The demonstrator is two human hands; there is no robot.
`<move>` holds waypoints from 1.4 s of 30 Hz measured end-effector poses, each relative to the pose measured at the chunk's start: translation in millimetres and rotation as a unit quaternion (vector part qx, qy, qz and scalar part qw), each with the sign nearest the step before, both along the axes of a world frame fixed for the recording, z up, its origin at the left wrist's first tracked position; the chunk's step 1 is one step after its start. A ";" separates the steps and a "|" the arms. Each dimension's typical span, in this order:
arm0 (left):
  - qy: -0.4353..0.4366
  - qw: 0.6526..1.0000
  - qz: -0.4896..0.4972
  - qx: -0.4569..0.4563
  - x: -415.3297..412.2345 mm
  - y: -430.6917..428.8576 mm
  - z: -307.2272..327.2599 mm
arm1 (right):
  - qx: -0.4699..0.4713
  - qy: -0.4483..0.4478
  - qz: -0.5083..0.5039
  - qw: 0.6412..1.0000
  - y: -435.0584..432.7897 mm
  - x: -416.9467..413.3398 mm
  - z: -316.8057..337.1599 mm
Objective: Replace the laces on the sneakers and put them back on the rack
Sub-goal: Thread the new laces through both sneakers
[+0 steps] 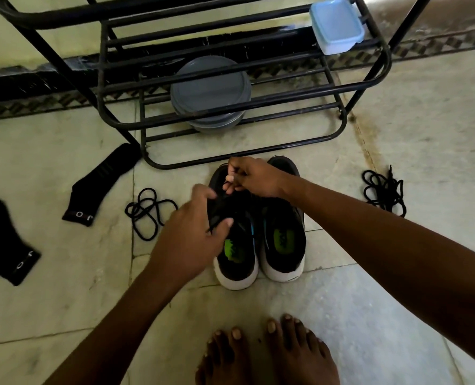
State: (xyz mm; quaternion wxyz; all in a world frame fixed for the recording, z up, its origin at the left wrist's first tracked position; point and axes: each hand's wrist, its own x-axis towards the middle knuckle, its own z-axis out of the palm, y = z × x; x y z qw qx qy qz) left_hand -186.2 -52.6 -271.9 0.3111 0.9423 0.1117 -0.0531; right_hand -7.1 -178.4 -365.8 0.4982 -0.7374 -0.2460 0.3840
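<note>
Two black sneakers with white soles stand side by side on the floor, the left sneaker (237,262) and the right sneaker (285,245), toes toward the black metal rack (242,159). My left hand (189,234) pinches a black lace over the left sneaker's tongue. My right hand (254,177) grips the same lace farther forward, over the toe end. A loose black lace (147,211) lies coiled left of the shoes. Another loose lace (383,193) lies bunched to the right.
Two black socks (100,184) (4,243) lie on the floor at the left. Grey round lids or plates (211,90) sit on the rack's lower shelves, and a pale blue plastic box (336,25) higher up. My bare feet (267,354) stand just behind the shoes.
</note>
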 end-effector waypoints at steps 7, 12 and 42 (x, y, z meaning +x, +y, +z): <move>0.194 0.981 0.015 0.027 -9.0 53.9 -4.0 | -0.010 0.008 -0.009 1.000 3.2 1.4 -1.8; 0.237 0.966 -0.082 -0.063 -16.0 50.2 6.8 | -0.018 -0.008 -0.006 1.000 5.3 0.5 -1.0; 0.022 0.979 0.088 -0.180 1.5 26.7 -7.6 | 0.046 0.040 -0.027 0.998 6.7 -24.7 99.2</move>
